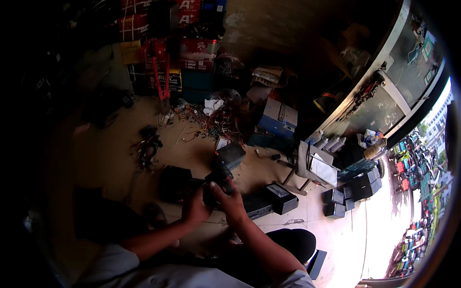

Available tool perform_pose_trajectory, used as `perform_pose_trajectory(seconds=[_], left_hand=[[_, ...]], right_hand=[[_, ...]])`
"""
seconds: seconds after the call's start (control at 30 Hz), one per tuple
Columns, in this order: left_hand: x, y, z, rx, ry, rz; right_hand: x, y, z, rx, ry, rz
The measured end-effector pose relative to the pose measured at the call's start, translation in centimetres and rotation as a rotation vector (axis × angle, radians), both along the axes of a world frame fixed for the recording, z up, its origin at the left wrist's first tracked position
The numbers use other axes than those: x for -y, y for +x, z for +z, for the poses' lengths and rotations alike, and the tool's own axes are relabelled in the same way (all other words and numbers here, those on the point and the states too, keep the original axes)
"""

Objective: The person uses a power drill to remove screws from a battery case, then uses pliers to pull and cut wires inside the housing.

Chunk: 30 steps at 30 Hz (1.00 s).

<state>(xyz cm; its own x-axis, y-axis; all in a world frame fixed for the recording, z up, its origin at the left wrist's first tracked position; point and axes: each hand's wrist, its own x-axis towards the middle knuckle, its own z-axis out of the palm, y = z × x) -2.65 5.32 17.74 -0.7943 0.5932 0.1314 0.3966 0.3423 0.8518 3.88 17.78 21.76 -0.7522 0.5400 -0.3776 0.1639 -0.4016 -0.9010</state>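
Note:
My left hand [196, 206] and my right hand [230, 204] meet in front of me, both closed around a dark hand-held tool [221, 176]. It looks like a cordless drill, black with a red streak along one side, but shadow hides its exact shape. Its far end points away from me, toward a black block-shaped battery [231, 154] on the floor. My right thumb lies along the near part of the tool. Just beyond my left hand sits another dark box [175, 182]. Right of my right hand, a black battery [280, 198] rests by a long dark case [257, 205].
A tangle of cut wires [216, 122] lies on the floor ahead, with red-handled bolt cutters [162, 81] standing beside it. Stacked red cartons [199, 50] rise behind. To the right are a small chair [307, 165], several black batteries [336, 204] and a bright doorway.

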Motion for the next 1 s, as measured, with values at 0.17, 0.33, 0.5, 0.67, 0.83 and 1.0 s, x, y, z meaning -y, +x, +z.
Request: perform_pose_trajectory(seconds=[0.17, 0.33, 0.5, 0.67, 0.83, 1.0], left_hand=[[-1.8, 1.1, -1.2, -0.076, -0.002, -0.229], [-2.8, 1.6, -1.4, 0.166, 0.045, -0.279], [-0.9, 0.9, -3.5, 0.206, -0.084, -0.227], [-0.6, 0.8, -6.4, 0.182, -0.197, -0.177], [-0.7, 0.1, -10.1, 0.117, -0.374, -0.142], [0.5, -1.5, -12.8, 0.165, -0.597, -0.049]], right_hand=[[-2.7, 0.8, -3.0, -0.091, -0.202, -0.15], [-10.1, 3.0, -6.9, 0.093, -0.32, -0.268], [-15.2, 1.9, -7.6, 0.315, 0.001, -0.217], [-22.3, -2.6, -12.0, 0.549, 0.226, -0.262], [-32.2, -2.3, -20.3, 0.621, 0.538, -0.126], [-29.7, -7.0, -18.8, 0.847, 0.867, 0.071]])
